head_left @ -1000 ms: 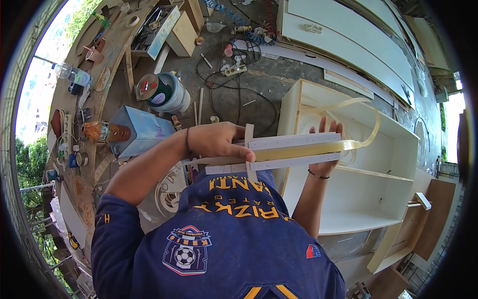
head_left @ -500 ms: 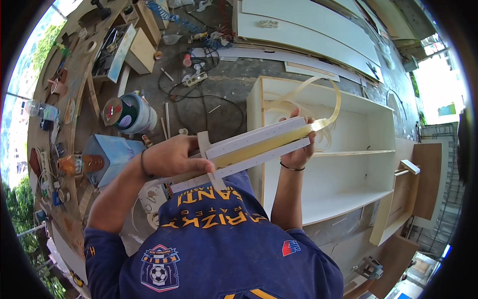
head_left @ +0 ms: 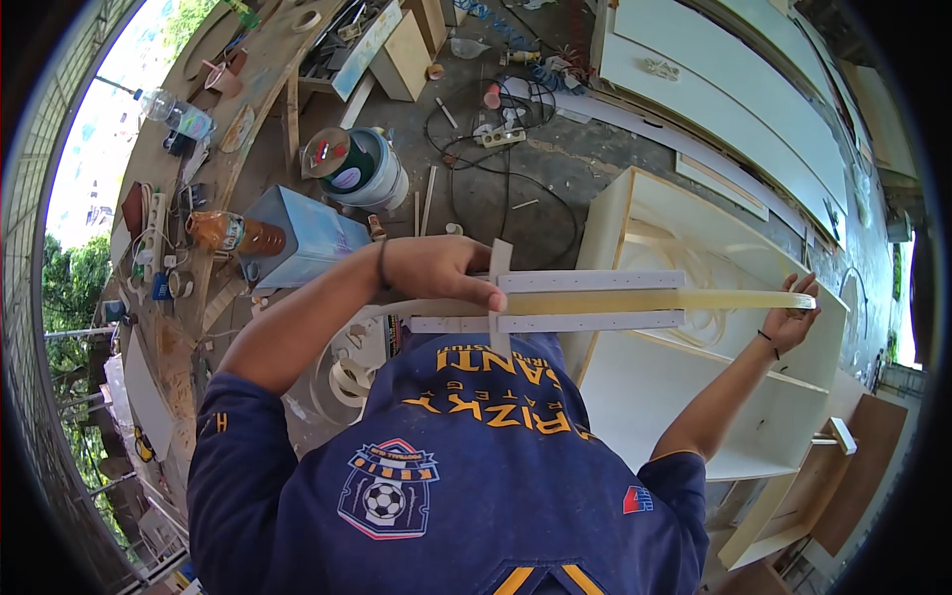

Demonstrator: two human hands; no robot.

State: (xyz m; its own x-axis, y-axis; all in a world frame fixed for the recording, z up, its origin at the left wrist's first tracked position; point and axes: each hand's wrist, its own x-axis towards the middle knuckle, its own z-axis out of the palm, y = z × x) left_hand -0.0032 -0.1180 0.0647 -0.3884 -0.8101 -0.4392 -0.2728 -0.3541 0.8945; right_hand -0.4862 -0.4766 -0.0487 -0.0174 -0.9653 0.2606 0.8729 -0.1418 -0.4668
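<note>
Over the last second the pale edging strip [head_left: 645, 299] had been drawn out straighter across the white panel jig [head_left: 585, 302], its far loop now pulled flat toward the cabinet's [head_left: 694, 397] upper edge. The left hand [head_left: 441, 270] clamped its fingers on the strip and jig at the near end; the right hand [head_left: 793, 315] lay open-fingered under the strip's tip. A green-lidded paint can [head_left: 357, 167] and a blue rectangular tin [head_left: 297, 236] stood on the floor beside the workbench [head_left: 248, 89].
</note>
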